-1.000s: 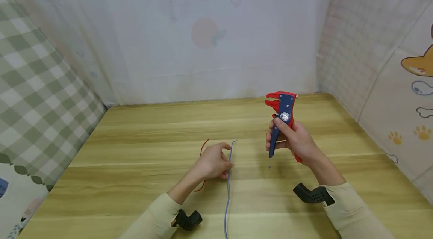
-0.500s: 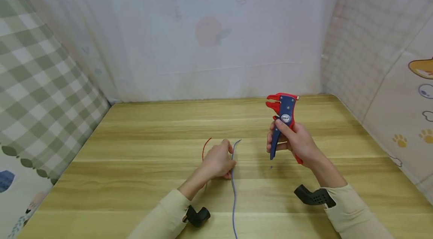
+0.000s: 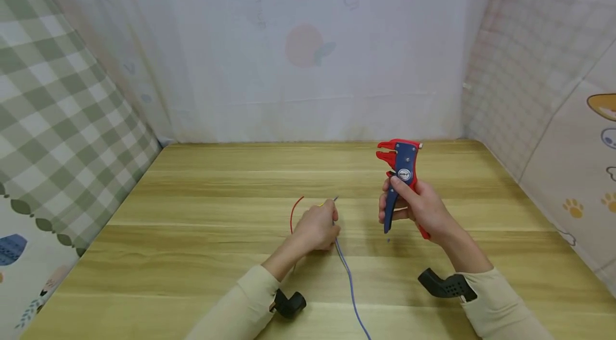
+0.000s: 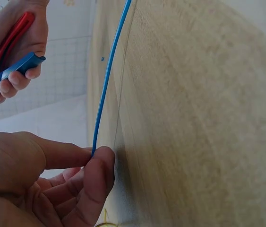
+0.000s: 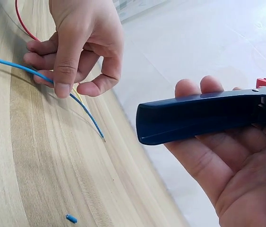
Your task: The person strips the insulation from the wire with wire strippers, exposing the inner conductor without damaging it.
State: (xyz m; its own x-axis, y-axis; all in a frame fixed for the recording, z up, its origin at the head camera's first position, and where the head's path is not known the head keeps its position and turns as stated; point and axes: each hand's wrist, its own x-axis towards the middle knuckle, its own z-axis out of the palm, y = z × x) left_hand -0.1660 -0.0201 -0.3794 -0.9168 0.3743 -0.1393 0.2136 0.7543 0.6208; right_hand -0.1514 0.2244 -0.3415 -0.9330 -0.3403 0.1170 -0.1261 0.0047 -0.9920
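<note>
Nearest to the person, the tail of the blue wire [image 4: 106, 85] is now slanting to the right, whereas half a second ago it was running nearly straight. A little farther, the left hand [image 3: 316, 226] is closing on it: its fingers, looser before, are now pinching the wire near its far end. I am judging that the picking up of the wire is beginning, since it seems to be lifting slightly from the bench [image 3: 216, 211]. The right hand [image 3: 425, 206] is keeping its fingers curled around the wire stripper [image 3: 406, 161], whose toothless-looking red jaws are standing apart.

The wire is looking smooth and thin, and its tip is showing a tiny bare end. A short blue piece [image 5: 71, 218] is lying below the tool. The red wire [image 3: 291, 217] is curving beside the left hand. Behind, pale wrinkled cloth [image 3: 216, 62] is hanging beyond the streaked wooden-looking surface.
</note>
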